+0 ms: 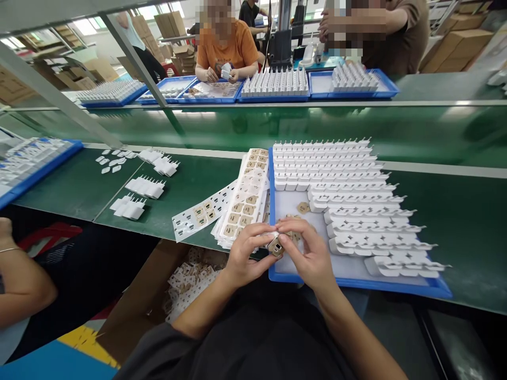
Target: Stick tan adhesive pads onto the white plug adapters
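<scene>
Between the fingers of both hands is a small white plug adapter point(276, 246), a tan label with dark cut-outs on the face toward me. My left hand point(249, 252) grips it from the left, thumb below and fingers above. From the right, my right hand point(311, 252) pinches it, thumb pressed near the label. Just beyond and under my right hand lies a blue-rimmed tray point(285, 277) with rows of white plug adapters point(332, 169), their pins pointing right. A loose tan label piece point(303, 207) rests on the tray's liner. Left of the tray, label sheets point(241, 206) are stacked, partly peeled.
Small groups of plug adapters point(144, 186) and flat white pieces point(114, 160) lie on the green bench at left. Below its edge, a cardboard box point(134, 301) holds used label sheets point(194, 279). Another person's arm point(24, 285) is at far left; co-workers sit opposite behind blue trays point(273, 97).
</scene>
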Motion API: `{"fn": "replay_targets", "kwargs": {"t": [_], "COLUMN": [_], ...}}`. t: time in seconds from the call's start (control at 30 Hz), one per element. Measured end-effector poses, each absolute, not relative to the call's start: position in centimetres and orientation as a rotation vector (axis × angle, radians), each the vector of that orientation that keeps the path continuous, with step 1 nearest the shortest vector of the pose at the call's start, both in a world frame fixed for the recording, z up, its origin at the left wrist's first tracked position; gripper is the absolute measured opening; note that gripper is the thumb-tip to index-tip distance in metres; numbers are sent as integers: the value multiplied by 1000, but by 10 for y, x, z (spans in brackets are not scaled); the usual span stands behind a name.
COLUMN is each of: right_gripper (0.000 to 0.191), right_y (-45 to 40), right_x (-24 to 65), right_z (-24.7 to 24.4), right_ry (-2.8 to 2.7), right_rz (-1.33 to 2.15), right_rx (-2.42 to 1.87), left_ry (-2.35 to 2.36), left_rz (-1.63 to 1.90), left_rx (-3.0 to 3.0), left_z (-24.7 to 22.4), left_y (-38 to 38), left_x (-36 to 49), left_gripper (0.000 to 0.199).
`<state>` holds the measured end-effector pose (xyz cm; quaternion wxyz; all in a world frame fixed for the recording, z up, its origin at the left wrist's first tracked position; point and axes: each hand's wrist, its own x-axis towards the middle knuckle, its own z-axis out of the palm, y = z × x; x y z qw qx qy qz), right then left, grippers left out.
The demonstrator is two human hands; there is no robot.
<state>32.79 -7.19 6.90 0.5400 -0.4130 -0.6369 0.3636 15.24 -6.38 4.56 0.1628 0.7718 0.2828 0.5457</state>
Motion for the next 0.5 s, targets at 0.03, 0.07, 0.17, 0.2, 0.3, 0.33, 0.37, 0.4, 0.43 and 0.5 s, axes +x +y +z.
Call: {"fn": "replay_targets", "kwargs": {"t": [0.03, 0.07, 0.17, 0.2, 0.3, 0.33, 0.37, 0.4, 0.43, 0.5], "right_gripper": [13, 14, 21, 23, 25, 24, 21, 19, 18, 16], "right_y": [-71, -70, -70, -70, -71, -71, -71, -71, -72, -72], "right_x": [329, 330, 334, 335, 337, 338, 338, 337, 337, 334], "right_z": [70, 71, 68, 66, 62, 61, 60, 60, 60, 61], "right_ry": [-1586, -1649, -1777, -1806, -1825, -1800, -1765, -1721, -1670, -1576], "right_rz": [754, 643, 344, 284, 276, 324, 401, 507, 634, 884], "right_rx": [-991, -988, -923, -893, -857, -873, -896, -916, -931, -932], "left_ry": [818, 831, 884, 892, 880, 869, 858, 849, 840, 822], "left_rz": [1544, 1529, 1461, 1435, 1397, 1403, 1416, 1432, 1452, 1497], "left_rx": [2212, 2212, 2137, 2103, 2061, 2078, 2103, 2134, 2163, 2209], "left_z": [46, 46, 47, 47, 47, 47, 47, 47, 48, 48], "left_y": [-64, -64, -67, -69, -71, -70, -69, -68, -67, -65], "left_x": [152, 151, 151, 151, 152, 152, 151, 151, 151, 151], "left_gripper": [50, 48, 44, 44, 43, 43, 43, 44, 44, 45]}}
